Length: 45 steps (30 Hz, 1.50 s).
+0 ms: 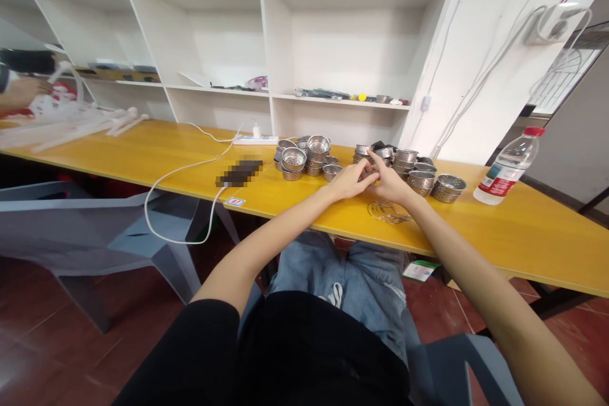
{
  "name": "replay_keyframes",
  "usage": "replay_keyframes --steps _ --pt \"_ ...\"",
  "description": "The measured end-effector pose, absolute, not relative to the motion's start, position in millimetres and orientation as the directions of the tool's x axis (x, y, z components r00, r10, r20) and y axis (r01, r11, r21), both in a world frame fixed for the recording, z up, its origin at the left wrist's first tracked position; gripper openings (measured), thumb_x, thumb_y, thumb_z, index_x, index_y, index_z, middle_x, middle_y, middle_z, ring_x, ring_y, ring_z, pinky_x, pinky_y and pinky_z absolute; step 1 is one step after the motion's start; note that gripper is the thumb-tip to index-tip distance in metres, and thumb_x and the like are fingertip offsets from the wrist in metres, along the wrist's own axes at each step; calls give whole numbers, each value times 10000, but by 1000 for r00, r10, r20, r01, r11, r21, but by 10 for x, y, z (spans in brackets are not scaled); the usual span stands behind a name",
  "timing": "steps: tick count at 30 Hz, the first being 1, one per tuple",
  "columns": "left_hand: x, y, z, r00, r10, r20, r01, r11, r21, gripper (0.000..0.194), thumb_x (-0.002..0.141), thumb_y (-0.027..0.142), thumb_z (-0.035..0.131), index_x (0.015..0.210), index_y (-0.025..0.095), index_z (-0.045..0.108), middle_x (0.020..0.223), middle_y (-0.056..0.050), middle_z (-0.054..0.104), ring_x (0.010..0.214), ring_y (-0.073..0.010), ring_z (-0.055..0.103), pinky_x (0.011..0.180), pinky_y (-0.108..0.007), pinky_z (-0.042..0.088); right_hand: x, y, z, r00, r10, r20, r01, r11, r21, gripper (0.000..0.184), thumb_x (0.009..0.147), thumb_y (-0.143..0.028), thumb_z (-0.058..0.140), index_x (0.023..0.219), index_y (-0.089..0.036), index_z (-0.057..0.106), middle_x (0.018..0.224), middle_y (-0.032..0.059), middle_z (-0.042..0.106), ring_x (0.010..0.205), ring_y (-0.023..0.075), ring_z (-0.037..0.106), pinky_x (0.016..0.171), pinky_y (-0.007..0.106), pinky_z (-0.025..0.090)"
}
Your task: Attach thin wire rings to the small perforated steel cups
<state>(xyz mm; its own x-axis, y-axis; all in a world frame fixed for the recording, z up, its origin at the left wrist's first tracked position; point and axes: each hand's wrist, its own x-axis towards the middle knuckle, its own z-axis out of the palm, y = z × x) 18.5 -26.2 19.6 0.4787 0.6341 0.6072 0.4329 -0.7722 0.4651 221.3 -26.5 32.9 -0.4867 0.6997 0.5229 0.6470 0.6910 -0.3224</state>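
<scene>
Left grip, partly curled, meets right grip beside perforated cups.

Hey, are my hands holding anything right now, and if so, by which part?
I can't tell: your left hand and right hand come together near the perforated metal cups, hiding anything between them.

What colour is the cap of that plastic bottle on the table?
The cap is red, best seen in the head view.
</scene>
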Motion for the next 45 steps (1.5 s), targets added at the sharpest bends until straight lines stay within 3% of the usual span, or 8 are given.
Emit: replay_keyframes --steps 12,16,19,24,30,38,45 --pt "171 -194 229 336 606 721 453 -775 441 256 1110 503 575 1066 255 527 848 -7 682 806 -217 671 780 -353 514 2222 -236 324 -468 689 552 627 700 -342 1209 797 -384 896 1802 -199 250 1293 151 783 1039 348 782 1041 562 625" --pt "130 -174 257 385 572 724 471 -796 379 139 1057 333 637 1111 246 543 878 -16 672 854 -232 665 826 -370 526 2220 -254 342 -470 693 547 605 704 -373 1175 825 -426 890 1796 -242 254 1325 150 778 1036 334 777 1059 573 618" --pt "106 -167 275 446 539 714 483 -817 315 171 1012 217 651 1162 237 571 935 -33 691 942 -249 678 901 -387 539 2251 -245 354 -468 687 556 571 715 -403 1182 822 -414 899 1793 -257 243 1319 140 780 1123 348 780 1095 569 601" --pt "99 -130 281 409 519 751 497 -817 294 118 1039 177 623 1150 216 612 1068 -82 719 1069 -263 674 983 -397 546 2275 -228 365 -447 707 548 608 689 -394 1220 803 -384 918 1798 -238 228 1301 153 788 1072 358 795 1054 577 621" --pt "77 -102 288 342 566 750 539 -772 337 71 1054 155 606 1058 195 665 1118 -98 765 1120 -258 695 1038 -386 550 2201 -298 364 -481 688 543 530 722 -445 1226 824 -448 925 1809 -275 217 1399 168 754 1173 376 791 1112 591 605" --pt "126 -173 262 364 604 709 522 -763 382 200 1117 365 567 1145 213 693 1125 -90 803 1029 -242 744 963 -352 572 2188 -318 359 -471 685 556 565 718 -407 1199 831 -392 911 1810 -278 227 1386 150 764 1137 356 788 1104 578 614" --pt "130 -255 276 423 699 576 433 -715 550 328 1146 524 508 1234 233 633 864 -26 802 825 -229 762 851 -326 561 2194 -288 323 -452 719 529 647 672 -360 1230 790 -348 933 1804 -227 247 1311 135 791 1014 324 788 1051 553 629"
